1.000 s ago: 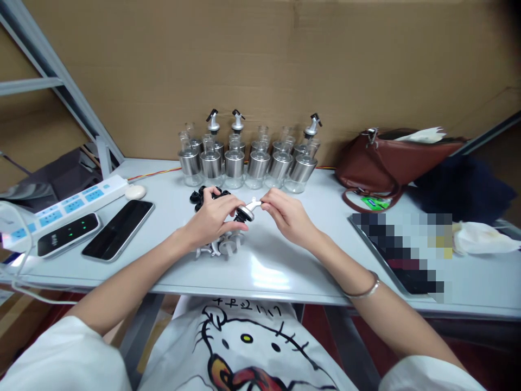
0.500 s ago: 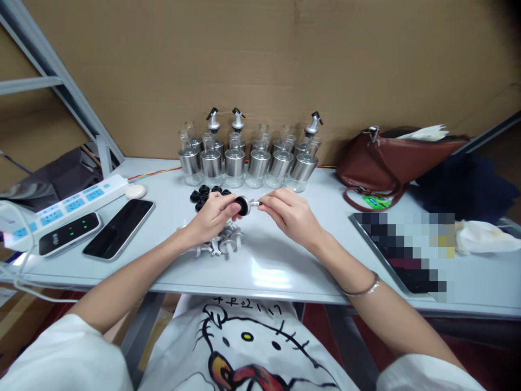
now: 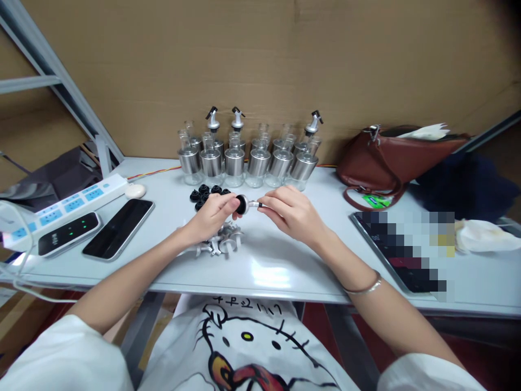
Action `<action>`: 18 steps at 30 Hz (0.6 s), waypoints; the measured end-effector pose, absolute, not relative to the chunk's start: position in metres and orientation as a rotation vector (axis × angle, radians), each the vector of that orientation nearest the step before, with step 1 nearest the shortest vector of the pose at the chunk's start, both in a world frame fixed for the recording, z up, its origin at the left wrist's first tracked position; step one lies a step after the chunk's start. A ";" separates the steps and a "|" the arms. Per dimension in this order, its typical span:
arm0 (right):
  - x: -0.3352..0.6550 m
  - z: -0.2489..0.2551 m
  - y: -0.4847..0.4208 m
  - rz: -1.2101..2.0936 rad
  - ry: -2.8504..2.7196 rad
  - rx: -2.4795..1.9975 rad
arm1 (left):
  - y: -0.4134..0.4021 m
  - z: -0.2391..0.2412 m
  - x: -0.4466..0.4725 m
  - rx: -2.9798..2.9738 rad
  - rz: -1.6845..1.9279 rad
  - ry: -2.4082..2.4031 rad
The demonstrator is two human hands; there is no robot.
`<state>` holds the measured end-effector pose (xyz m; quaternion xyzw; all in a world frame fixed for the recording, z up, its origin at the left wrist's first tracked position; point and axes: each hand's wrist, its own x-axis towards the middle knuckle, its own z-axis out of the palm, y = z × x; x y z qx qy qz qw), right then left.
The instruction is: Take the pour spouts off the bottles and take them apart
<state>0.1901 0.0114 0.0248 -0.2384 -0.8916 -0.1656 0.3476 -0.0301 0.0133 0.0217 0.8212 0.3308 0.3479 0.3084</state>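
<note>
Between my hands lies a silver bottle pourer [image 3: 247, 205] with a black stopper end, held on its side above the table. My left hand [image 3: 215, 215] is closed on the stopper end, thumb against the black part. With pinched fingertips my right hand [image 3: 291, 212] grips the black-tipped spout end. Under my left hand a pile of silver pourer parts [image 3: 228, 240] rests on the table, partly hidden. Just behind it are several black stoppers [image 3: 203, 194]. Glass bottles with steel sleeves [image 3: 235, 161] stand in rows farther back, three of them topped with pourers [image 3: 237, 119].
A phone [image 3: 119, 229], a white power strip [image 3: 69, 206] and a small round white case [image 3: 135, 191] lie to the left. On the right are a brown handbag [image 3: 378, 163], a blurred-out flat device [image 3: 399, 255] and a crumpled white wrapper [image 3: 484, 237]. Cardboard [image 3: 260, 60] rises behind the table.
My left fingers have shifted slightly on the stopper end, and the pourer has turned a little. My right hand keeps its pinch on the spout.
</note>
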 end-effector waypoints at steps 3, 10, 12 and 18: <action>0.190 0.023 0.013 -0.346 -2.308 -0.693 | 0.013 0.020 -0.030 2.281 0.931 0.949; 0.190 0.019 0.017 -0.014 -2.348 -0.852 | 0.013 0.014 -0.032 2.445 0.893 0.943; 0.190 0.019 0.017 0.021 -2.351 -0.845 | 0.013 0.013 -0.033 2.464 0.901 0.965; 0.190 0.020 0.016 -0.089 -2.330 -0.829 | 0.014 0.012 -0.035 2.639 0.858 1.017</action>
